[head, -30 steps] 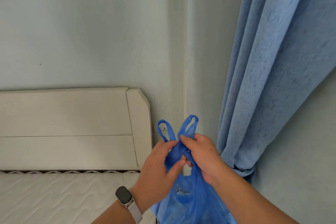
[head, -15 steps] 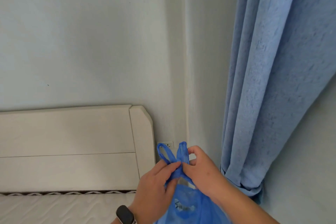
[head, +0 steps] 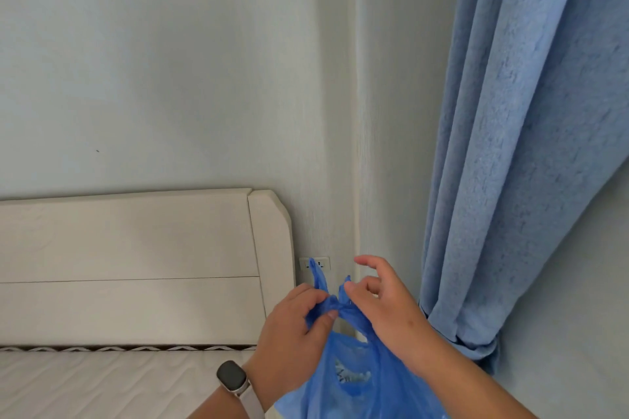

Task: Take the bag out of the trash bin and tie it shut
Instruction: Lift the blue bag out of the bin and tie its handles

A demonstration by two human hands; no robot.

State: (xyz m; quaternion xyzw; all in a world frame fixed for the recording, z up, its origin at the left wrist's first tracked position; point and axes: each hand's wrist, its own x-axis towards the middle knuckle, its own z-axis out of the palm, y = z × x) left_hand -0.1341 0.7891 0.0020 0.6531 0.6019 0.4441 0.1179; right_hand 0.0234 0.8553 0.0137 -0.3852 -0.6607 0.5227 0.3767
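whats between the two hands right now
In the head view, the twisted neck of the blue bag lies between the left hand and the right hand, its two handle loops sticking up, with both hands' fingers pinching it.

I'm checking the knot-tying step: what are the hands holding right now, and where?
Both hold the blue bag by its twisted handles at the knot: left hand pinches one side, right hand the other with a fingertip grip.

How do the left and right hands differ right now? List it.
The left hand pinches the blue bag at its twisted neck between thumb and fingers; the right hand pinches it too, but with its other fingers spread open. The left wrist wears a smartwatch; the right wrist is bare. Both hold the same bag.
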